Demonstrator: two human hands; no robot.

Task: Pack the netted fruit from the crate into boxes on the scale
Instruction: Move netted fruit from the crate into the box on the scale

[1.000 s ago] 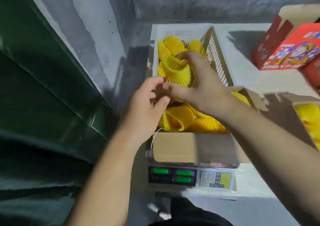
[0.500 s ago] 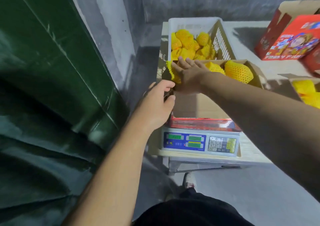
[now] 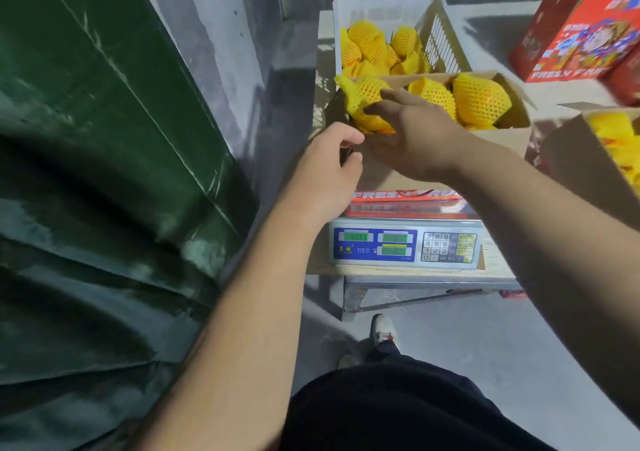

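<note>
Head view. My right hand (image 3: 412, 132) reaches across the open box (image 3: 498, 132) on the scale (image 3: 405, 246); its fingers (image 3: 381, 106) curl against a netted fruit (image 3: 367, 99) at the box's 9 o'clock corner, seemingly seating it beside two fruits (image 3: 479, 99) already packed toward 3 o'clock. My left hand (image 3: 329, 170) curls at the box's near-left edge, probably steadying it so the load stays on the scale; whether it pinches the cardboard I cannot tell. The crate (image 3: 384, 10), at 12 o'clock behind the box on the counter (image 3: 491, 263), holds more netted fruit, within short reach.
</note>
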